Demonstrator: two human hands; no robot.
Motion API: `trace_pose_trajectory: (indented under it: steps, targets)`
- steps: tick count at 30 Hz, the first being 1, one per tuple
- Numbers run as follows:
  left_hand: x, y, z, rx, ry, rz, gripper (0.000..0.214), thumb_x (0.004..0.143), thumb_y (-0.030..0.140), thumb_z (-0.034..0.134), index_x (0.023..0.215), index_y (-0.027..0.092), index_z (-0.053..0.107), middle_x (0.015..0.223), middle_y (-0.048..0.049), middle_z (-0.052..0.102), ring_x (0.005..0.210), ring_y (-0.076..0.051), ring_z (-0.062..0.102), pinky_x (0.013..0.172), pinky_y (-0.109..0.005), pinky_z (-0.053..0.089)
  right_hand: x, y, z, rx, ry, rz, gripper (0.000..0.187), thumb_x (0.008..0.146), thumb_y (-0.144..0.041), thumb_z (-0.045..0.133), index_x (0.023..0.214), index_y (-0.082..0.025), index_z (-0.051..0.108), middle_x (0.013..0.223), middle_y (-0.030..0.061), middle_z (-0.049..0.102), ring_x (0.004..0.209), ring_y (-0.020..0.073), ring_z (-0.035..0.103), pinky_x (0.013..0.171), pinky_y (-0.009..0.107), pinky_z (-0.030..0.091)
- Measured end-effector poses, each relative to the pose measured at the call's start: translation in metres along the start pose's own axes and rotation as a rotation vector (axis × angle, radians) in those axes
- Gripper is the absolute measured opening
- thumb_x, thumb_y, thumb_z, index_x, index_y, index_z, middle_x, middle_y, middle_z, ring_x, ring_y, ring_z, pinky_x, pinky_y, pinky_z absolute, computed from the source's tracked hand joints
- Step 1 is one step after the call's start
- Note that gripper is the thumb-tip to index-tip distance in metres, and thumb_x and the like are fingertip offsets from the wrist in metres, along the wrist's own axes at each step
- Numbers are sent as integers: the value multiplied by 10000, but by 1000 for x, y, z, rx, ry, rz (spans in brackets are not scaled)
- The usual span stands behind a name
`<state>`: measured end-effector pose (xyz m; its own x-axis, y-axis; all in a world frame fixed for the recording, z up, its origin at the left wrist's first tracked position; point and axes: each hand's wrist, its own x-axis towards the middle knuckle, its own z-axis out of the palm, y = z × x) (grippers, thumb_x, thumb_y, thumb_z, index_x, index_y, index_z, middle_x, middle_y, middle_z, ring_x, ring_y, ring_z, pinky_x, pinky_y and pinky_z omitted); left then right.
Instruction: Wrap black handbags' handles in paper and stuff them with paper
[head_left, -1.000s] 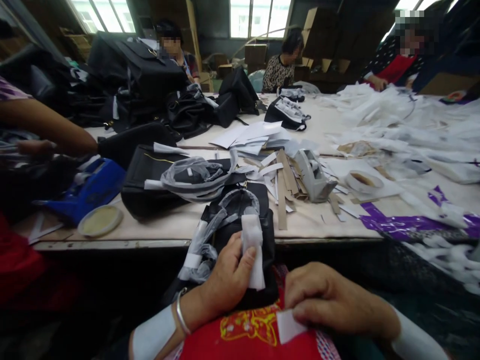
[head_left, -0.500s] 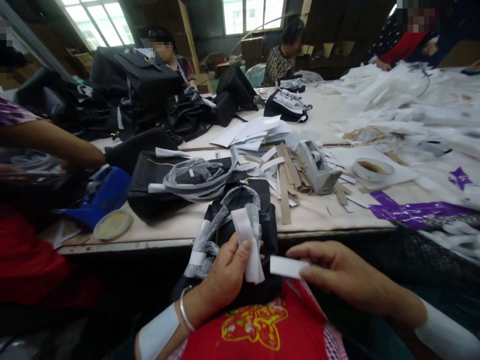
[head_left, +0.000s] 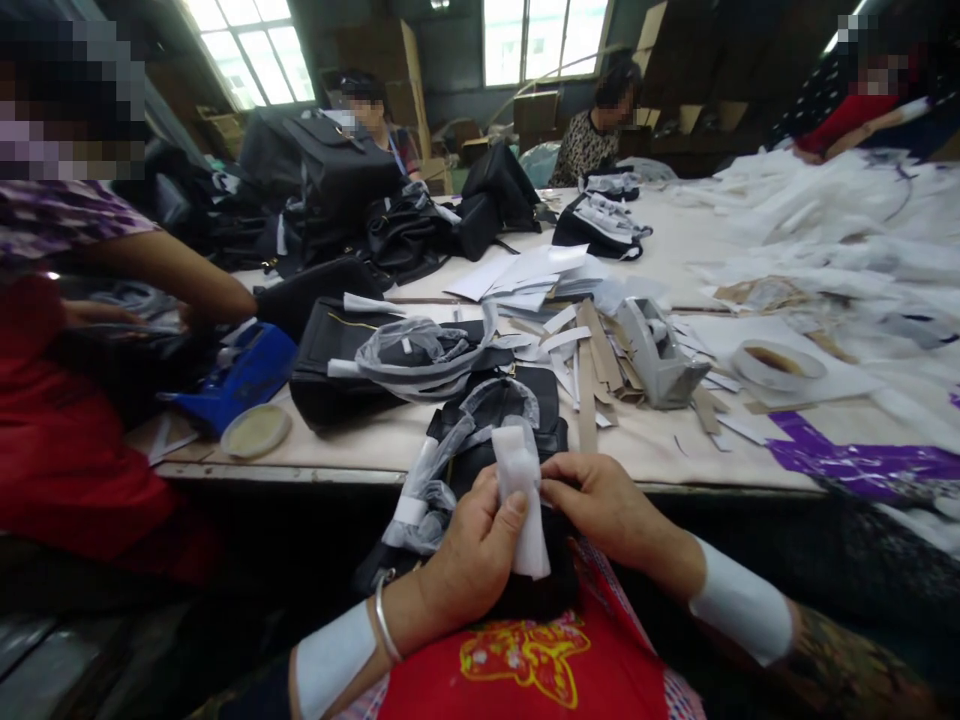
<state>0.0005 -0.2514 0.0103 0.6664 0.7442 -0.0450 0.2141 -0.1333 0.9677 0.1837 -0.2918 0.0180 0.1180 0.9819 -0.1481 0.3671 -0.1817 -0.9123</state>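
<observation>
My left hand is closed round a strip of white foam wrap, thumb pressed on its front. My right hand has its fingers pinched against the same strip from the right. Both hands sit over a black bag that hangs off the table's near edge onto my lap, its strap covered in clear plastic. A red apron with a yellow print lies below my hands.
On the wooden table lie another black bag, a grey tape dispenser, cardboard strips, a tape roll, a yellow lid and white wrapping heaps. A person in red works at left; others sit at the far side.
My right hand has come left and up from my lap to the foam strip in my left hand; the small white piece it held is out of sight. The camera has shifted slightly left.
</observation>
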Motion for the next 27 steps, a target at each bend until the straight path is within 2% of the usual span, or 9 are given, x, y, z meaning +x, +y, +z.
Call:
trace_pose_trajectory:
  steps: [3,6,8,10,12,15,19,24,27]
  targets:
    - [2,0,1,102,45,126,324,993,324,429,1196,137,600,1281,-139,569,1198,-248,524,1077,-407,397,4,3,5,192,-44,120,156,782,-285,661,765,-152,741,594,-20,605,549,107,476,496,211,351]
    - [1,0,1,132,63,148,296,982,297,436,1146,126,614,1239,-144,568,1168,-246,531,1071,-411,407,2,3,0,427,-205,253,230,763,-337,738,886,-143,741,523,-58,503,465,64,359,441,190,259]
    - [1,-1,0,150,69,150,282,974,294,440,1113,119,613,1214,-151,571,1154,-255,534,1069,-426,412,-2,-1,-4,606,-339,289,310,759,-356,768,994,-156,735,580,-45,544,496,63,407,474,181,316]
    - [0,-1,-1,171,67,170,287,968,288,445,1140,110,590,1238,-165,556,1172,-267,521,1081,-442,405,-4,-7,-5,739,-395,319,360,735,-347,804,1037,-164,731,662,-18,611,561,78,494,549,189,409]
    - [-1,-2,-2,198,54,215,298,969,275,435,1185,114,562,1267,-174,541,1207,-278,500,1098,-460,388,-6,-14,1,786,-349,378,361,709,-331,834,1011,-157,738,706,8,659,610,102,567,607,212,471]
    - [-2,-2,-3,247,33,286,287,981,262,401,1174,131,568,1254,-174,555,1237,-294,477,1123,-491,350,-9,-21,20,810,-181,455,329,682,-319,857,934,-142,742,738,38,706,636,141,635,615,242,514]
    - [-4,-3,-6,265,2,313,291,989,274,398,1160,123,579,1248,-178,563,1282,-303,444,1157,-487,304,-16,-19,43,903,13,452,307,657,-296,864,893,-153,731,774,41,732,684,175,671,644,272,546]
    - [-7,-4,-6,209,-21,193,355,978,283,424,1212,50,555,1331,-221,514,1349,-305,402,1185,-440,287,-23,-9,51,969,122,441,330,725,-260,808,1036,-190,722,937,35,750,848,178,685,796,282,557]
    - [-8,-3,-6,123,8,85,391,967,360,460,1216,78,567,1388,-202,498,1329,-295,446,1171,-427,320,-24,-9,51,980,148,438,419,726,-249,802,1131,-215,699,1010,33,745,963,199,678,899,317,540]
